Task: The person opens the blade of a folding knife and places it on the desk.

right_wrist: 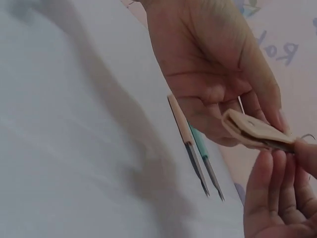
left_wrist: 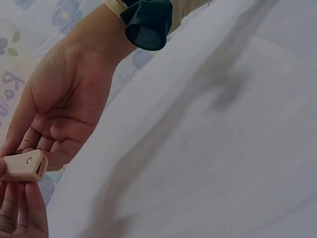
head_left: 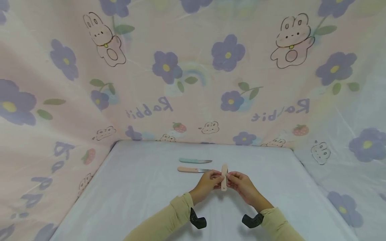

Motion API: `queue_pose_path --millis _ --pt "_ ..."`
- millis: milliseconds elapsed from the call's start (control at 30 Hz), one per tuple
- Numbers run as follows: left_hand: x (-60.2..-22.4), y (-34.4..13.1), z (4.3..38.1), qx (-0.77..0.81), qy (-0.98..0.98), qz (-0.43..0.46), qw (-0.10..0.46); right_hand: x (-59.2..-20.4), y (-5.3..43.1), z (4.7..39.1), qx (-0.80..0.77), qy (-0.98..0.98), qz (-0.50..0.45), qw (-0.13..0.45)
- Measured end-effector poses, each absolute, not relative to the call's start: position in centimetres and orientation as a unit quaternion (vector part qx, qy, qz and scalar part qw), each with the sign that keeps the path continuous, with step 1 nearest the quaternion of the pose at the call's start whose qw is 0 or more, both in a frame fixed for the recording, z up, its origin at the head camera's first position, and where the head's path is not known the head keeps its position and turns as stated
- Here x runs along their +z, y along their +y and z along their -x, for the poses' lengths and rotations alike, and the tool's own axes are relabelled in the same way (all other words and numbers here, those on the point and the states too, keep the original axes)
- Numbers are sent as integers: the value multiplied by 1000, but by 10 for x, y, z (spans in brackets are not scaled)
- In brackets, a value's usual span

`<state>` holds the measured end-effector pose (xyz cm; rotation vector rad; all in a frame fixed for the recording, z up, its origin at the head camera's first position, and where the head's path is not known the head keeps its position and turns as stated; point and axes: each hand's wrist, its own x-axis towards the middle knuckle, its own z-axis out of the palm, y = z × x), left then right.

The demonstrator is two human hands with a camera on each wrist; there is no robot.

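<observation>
Both hands meet over the table around a peach folding knife (head_left: 224,177), which stands lengthwise between them. My left hand (head_left: 206,184) pinches it from the left with thumb and fingers. From the right, the thumb and fingers of my right hand (head_left: 241,185) grip its other edge. A rivet shows at its near end in the left wrist view, where the knife (left_wrist: 22,166) looks like a bare handle. A slot runs along the handle (right_wrist: 257,131) in the right wrist view; how far any blade sticks out cannot be made out.
Beyond the left hand lie a peach-handled knife (head_left: 188,169) and a mint-handled knife (head_left: 190,160), side by side, blades pointing right. The left hand partly covers the peach one's tip. White cloth covers the table (head_left: 135,180); patterned curtains (head_left: 196,83) rise on three sides.
</observation>
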<state>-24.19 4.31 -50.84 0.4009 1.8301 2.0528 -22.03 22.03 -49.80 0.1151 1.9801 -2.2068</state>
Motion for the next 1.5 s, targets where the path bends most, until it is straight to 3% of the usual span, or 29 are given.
queue_pose_path --millis 500,1500 --pt "-511 -22 216 715 648 -149 219 -504 182 211 -692 702 66 155" --pt "-518 -26 198 755 606 -116 222 -496 166 187 -715 681 51 149"
